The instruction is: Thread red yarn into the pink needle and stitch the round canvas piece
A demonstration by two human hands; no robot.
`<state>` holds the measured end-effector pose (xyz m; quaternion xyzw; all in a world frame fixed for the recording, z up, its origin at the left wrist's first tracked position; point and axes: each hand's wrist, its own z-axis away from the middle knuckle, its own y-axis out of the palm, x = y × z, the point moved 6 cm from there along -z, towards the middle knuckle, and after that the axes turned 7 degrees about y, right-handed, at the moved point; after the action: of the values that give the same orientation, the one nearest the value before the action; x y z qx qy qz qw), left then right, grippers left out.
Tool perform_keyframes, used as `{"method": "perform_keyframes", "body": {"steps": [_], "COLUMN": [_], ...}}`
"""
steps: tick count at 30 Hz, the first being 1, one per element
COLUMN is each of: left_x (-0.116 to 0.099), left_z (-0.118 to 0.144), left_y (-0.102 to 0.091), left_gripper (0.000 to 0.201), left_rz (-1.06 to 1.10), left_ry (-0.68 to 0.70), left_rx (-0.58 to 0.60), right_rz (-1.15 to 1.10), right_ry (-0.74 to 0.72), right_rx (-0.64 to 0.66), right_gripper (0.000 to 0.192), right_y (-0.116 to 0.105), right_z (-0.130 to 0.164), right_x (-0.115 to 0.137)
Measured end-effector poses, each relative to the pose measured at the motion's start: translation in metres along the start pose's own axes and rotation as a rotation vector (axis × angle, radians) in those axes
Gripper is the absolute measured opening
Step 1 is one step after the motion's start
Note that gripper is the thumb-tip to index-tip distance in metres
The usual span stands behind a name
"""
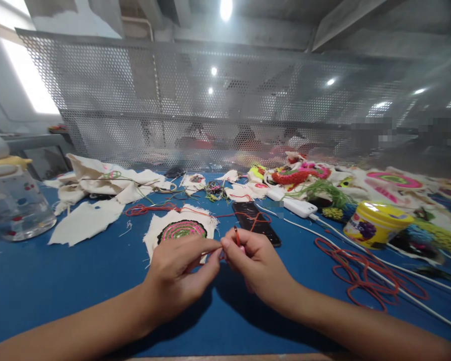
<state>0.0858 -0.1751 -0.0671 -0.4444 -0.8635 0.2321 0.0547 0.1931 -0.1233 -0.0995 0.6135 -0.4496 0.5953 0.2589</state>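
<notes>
My left hand and my right hand meet fingertip to fingertip above the blue table, both closed in a pinch. Red yarn runs over a dark phone to my right hand, which grips it. A small orange-and-dark piece sticks up by the right fingers; its kind is unclear. What the left fingertips pinch is too small to make out. Just behind my left hand lies a frayed white cloth bearing a round pink, green and black yarn design, partly covered by that hand.
Left stands a clear water bottle, near cream cloth scraps. Right are a yellow tub, a white power bank with cables, and loose red yarn. Yarn pieces heap up before a perforated metal screen.
</notes>
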Motion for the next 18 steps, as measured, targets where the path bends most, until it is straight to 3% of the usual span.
{"method": "perform_keyframes", "body": {"steps": [6, 14, 18], "left_x": [-0.002, -0.004, -0.006], "left_z": [-0.007, -0.007, -0.005], "left_y": [-0.02, -0.016, -0.014], "left_gripper": [0.008, 0.007, 0.01], "left_rz": [-0.037, -0.069, -0.081], "left_ry": [-0.065, -0.052, -0.055], "left_rx": [-0.171, -0.145, -0.136], "right_rz": [0.005, 0.208, 0.218], "right_ry": [-0.039, -0.238, -0.254], "right_rx": [0.037, 0.029, 0.015], "right_gripper": [0.032, 0.027, 0.027], "right_y": [0.001, 0.011, 0.012], "right_z": [-0.001, 0.007, 0.009], "right_x": [-0.002, 0.007, 0.007]}}
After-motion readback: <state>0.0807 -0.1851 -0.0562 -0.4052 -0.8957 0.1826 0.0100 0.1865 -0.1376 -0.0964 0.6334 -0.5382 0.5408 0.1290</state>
